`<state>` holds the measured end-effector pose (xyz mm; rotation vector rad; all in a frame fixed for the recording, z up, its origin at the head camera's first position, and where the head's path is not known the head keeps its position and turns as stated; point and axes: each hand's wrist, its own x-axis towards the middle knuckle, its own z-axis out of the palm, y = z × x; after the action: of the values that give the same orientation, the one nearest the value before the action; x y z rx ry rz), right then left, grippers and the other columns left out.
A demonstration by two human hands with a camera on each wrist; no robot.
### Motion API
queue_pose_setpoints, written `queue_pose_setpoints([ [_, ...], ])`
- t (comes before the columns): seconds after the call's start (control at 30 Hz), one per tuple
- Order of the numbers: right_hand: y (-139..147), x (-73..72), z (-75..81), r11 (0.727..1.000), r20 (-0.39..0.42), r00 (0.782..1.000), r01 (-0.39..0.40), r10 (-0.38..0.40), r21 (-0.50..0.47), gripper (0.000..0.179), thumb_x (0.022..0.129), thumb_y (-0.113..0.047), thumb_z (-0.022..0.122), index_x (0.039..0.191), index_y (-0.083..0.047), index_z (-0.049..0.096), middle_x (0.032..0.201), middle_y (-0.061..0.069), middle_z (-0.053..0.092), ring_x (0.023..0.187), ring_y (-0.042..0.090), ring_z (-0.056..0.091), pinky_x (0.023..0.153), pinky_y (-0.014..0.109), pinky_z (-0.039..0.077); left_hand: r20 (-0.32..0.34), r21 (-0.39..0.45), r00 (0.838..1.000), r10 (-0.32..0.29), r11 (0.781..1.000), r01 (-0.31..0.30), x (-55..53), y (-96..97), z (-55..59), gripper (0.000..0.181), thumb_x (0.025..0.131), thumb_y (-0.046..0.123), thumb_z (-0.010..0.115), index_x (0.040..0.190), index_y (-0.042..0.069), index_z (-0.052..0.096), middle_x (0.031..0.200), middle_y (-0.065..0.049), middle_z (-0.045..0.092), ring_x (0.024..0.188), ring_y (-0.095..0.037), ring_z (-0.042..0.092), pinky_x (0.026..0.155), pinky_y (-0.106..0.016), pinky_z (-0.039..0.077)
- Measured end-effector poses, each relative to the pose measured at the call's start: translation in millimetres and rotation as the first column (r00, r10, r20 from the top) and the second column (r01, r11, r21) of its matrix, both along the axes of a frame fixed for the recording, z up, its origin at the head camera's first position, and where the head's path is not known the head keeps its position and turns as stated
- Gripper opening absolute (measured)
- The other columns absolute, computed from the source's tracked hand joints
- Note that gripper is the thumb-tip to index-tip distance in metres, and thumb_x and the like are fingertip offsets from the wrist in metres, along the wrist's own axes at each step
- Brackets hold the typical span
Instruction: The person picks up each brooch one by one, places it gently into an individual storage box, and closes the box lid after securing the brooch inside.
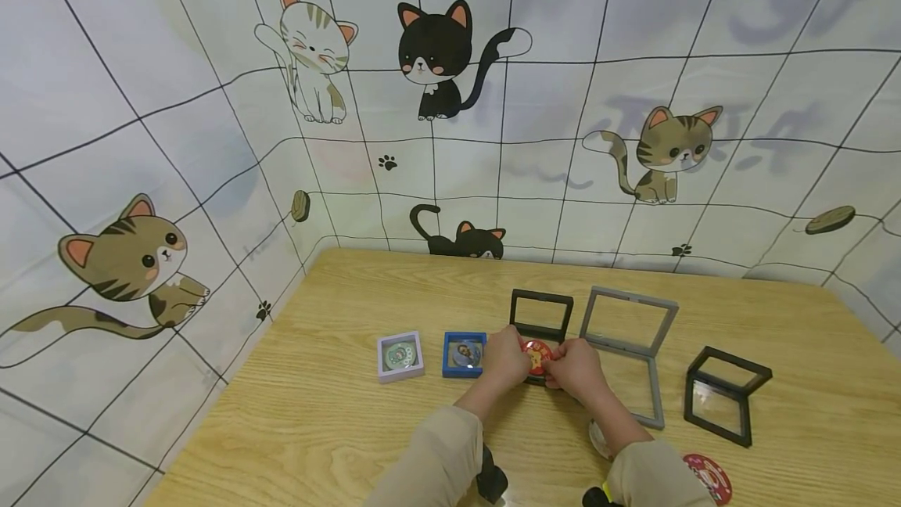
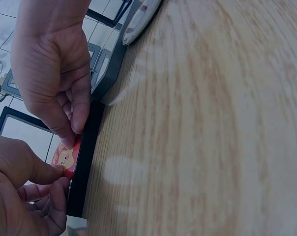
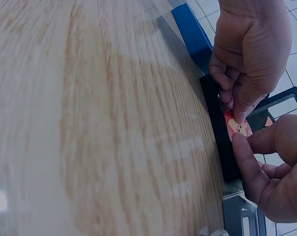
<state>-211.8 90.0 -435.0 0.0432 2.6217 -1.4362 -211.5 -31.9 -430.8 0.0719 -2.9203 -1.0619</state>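
Observation:
Between both hands is a round red badge (image 1: 536,354) with a yellow figure on it, lying in the lower half of an opened black display frame (image 2: 84,167). My left hand (image 1: 507,357) pinches the badge's left edge, with its fingers bent at the frame's rim. From the other side my right hand (image 1: 580,370) has thumb and fingertips on the badge's right edge. In the right wrist view the badge (image 3: 237,125) shows just inside the black rim. Behind the hands the frame's lid (image 1: 542,295) stands raised.
Left of the hands lie a blue frame (image 1: 462,372) and a lavender frame (image 1: 381,362), each holding a round badge. To the right are an opened grey frame (image 1: 656,393) and another opened black frame (image 1: 714,430). Another red badge (image 1: 707,477) and a pale disc (image 1: 598,439) lie near the right forearm.

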Motion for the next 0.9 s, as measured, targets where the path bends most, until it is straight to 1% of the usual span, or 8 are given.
queue_pose_setpoints([
  [0.2, 1.2, -1.3, -0.2, 1.0, 0.006, 1.0, -0.003, 0.003, -0.003, 0.011, 0.079, 0.004, 0.062, 0.075, 0.008, 0.053, 0.067, 0.017, 0.059, 0.05, 0.019, 0.063, 0.049, 0.028, 0.051, -0.003, -0.014, 1.0, 0.014, 1.0, -0.014, 0.4, 1.7, 1.6, 0.019, 0.072, 0.004, 0.067, 0.07, 0.009, 0.049, 0.061, -0.002, 0.049, 0.054, -0.015, 0.046, 0.044, -0.026, 0.035],
  [0.43, 1.4, -1.7, 2.0, 1.0, 0.009, 1.0, -0.005, 0.005, -0.015, 0.01, 0.078, 0.005, 0.062, 0.075, 0.01, 0.054, 0.067, 0.018, 0.059, 0.048, 0.017, 0.061, 0.048, 0.026, 0.05, 0.002, 0.009, 1.0, 0.027, 1.0, -0.027, -0.3, 3.3, 1.1, 0.02, 0.073, 0.004, 0.067, 0.069, 0.008, 0.048, 0.061, -0.002, 0.047, 0.053, -0.014, 0.045, 0.043, -0.025, 0.034],
  [0.67, 3.0, -4.5, 1.9, 1.0, -0.001, 1.0, -0.009, 0.009, -0.011, 0.009, 0.079, 0.004, 0.062, 0.076, 0.011, 0.055, 0.067, 0.018, 0.059, 0.048, 0.018, 0.062, 0.047, 0.026, 0.05, -0.03, 0.018, 0.999, 0.037, 0.999, -0.037, -2.8, 4.4, 0.3, 0.021, 0.072, 0.004, 0.069, 0.065, 0.008, 0.049, 0.06, -0.002, 0.048, 0.054, -0.015, 0.046, 0.045, -0.025, 0.035],
  [0.8, 3.7, -5.1, 1.4, 1.0, -0.001, 1.0, -0.007, 0.007, -0.008, 0.01, 0.079, 0.003, 0.062, 0.076, 0.009, 0.055, 0.066, 0.016, 0.059, 0.049, 0.018, 0.062, 0.048, 0.027, 0.05, -0.035, 0.025, 0.999, 0.033, 0.999, -0.032, -3.3, 5.1, -1.4, 0.02, 0.072, 0.003, 0.069, 0.065, 0.007, 0.05, 0.061, -0.002, 0.048, 0.055, -0.015, 0.046, 0.045, -0.024, 0.036],
  [0.9, 4.3, -4.8, 1.0, 1.0, -0.005, 1.0, -0.006, 0.006, -0.011, 0.01, 0.079, 0.002, 0.062, 0.076, 0.009, 0.055, 0.066, 0.016, 0.059, 0.049, 0.018, 0.062, 0.048, 0.027, 0.05, -0.051, 0.026, 0.998, 0.031, 0.999, -0.03, -3.6, 5.6, -2.7, 0.02, 0.072, 0.003, 0.07, 0.066, 0.007, 0.051, 0.062, -0.002, 0.049, 0.055, -0.015, 0.046, 0.046, -0.024, 0.036],
])
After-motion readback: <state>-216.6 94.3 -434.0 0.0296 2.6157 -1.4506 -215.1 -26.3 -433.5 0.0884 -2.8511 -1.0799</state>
